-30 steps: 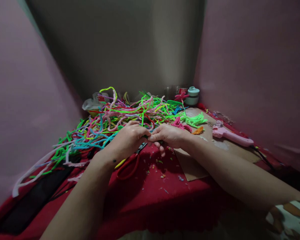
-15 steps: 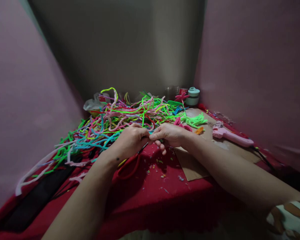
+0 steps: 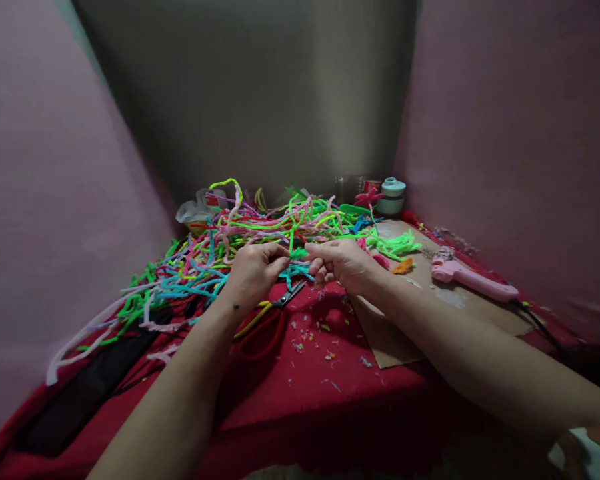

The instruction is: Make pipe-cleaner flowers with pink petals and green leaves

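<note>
Between my two hands, a short green fuzzy pipe cleaner piece (image 3: 299, 254) shows just above the table's middle. The thumb and fingertips of my left hand (image 3: 257, 272) pinch its left end. My right hand (image 3: 347, 264) is closed at the other end, its fingers curled and its thumb by the piece. Exactly how the piece is bent is too small to tell. Below them lie scissors (image 3: 281, 301) with red and yellow handles, partly behind my left wrist. A tangled heap of coloured pipe cleaners (image 3: 260, 230) spreads behind both hands.
A pink glue gun (image 3: 473, 280) rests on a cardboard sheet (image 3: 387, 337) at right, its cord trailing off. Near the back stand a pale blue jar (image 3: 393, 198) and a pink pipe-cleaner flower (image 3: 369, 198). Scraps litter the red cloth (image 3: 325, 400). A black strip (image 3: 85, 393) lies left.
My hands have drawn slightly apart, and the green piece between them now shows. More of the scissors is uncovered. The whole view has shifted a little.
</note>
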